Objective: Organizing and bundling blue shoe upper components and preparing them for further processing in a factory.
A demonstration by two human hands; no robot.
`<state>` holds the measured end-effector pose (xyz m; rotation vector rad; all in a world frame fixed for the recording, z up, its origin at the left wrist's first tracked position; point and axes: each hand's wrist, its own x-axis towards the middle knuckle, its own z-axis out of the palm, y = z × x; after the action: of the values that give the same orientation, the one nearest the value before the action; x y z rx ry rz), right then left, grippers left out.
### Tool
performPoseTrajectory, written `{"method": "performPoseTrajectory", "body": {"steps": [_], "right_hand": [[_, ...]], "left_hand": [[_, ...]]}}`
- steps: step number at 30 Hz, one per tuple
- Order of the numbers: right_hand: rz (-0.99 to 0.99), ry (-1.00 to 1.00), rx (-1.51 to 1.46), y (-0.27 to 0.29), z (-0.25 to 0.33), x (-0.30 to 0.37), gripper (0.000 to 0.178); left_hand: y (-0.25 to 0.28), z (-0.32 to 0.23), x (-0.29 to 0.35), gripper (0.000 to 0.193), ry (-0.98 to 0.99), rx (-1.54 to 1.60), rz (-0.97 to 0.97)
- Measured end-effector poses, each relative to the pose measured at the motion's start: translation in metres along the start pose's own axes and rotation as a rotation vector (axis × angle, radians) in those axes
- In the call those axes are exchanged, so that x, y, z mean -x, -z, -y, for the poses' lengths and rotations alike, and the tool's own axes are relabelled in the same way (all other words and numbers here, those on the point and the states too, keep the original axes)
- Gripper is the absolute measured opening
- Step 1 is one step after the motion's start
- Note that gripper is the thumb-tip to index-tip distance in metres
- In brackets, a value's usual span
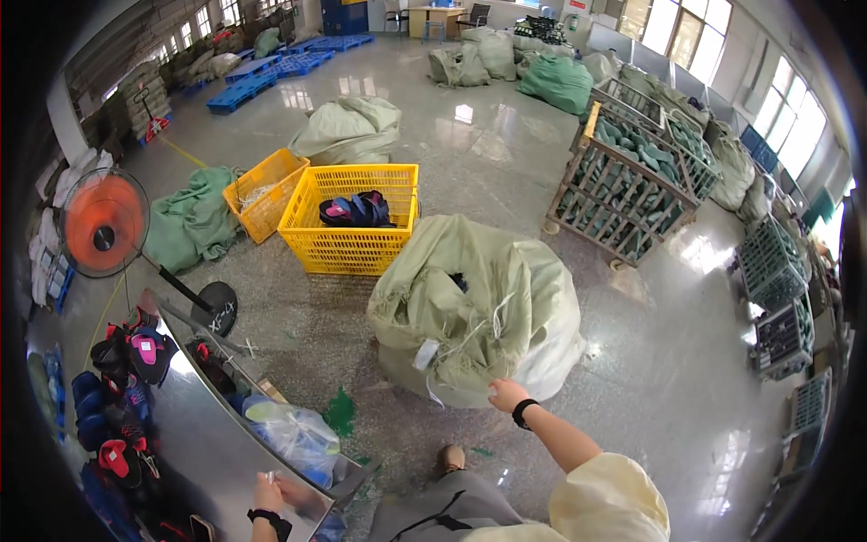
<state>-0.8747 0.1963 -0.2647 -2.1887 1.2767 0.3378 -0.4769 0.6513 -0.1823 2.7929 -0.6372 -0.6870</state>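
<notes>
One pale green woven sack (542, 307) stood on the floor (668, 361), just beside the yellow crate (348, 250). The right hand (510, 395) was positioned at the sack's near side, fingers closed on its edge. The left hand (269, 495) was located at the near end of the metal table (212, 429); from where I stood, its grip could not be determined. Dark shoes (152, 354) lay along the table's left side.

1 large pale-green woven sack (483, 303): bulging, squat, on the grey floor (646, 406), just beside a yellow plastic crate (348, 251). Top folded inward, creased, small dark gap visible; left edge frayed; loose white ties (498, 314), 1 white tag (425, 354).
</notes>
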Motion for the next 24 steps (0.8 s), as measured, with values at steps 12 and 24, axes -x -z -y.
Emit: {"method": "performPoseTrajectory", "body": {"steps": [12,24], "right_hand": [[0.024,0.06,0.223,0.054,0.07,-0.198,0.023],[0.106,-0.113,0.34,0.04,0.008,-0.47,0.025]], "left_hand": [[-0.029,0.042,0.002,0.034,0.163,0.355,0.125],[0.019,-0.047,-0.012,0.039,0.591,0.268,0.216]]}}
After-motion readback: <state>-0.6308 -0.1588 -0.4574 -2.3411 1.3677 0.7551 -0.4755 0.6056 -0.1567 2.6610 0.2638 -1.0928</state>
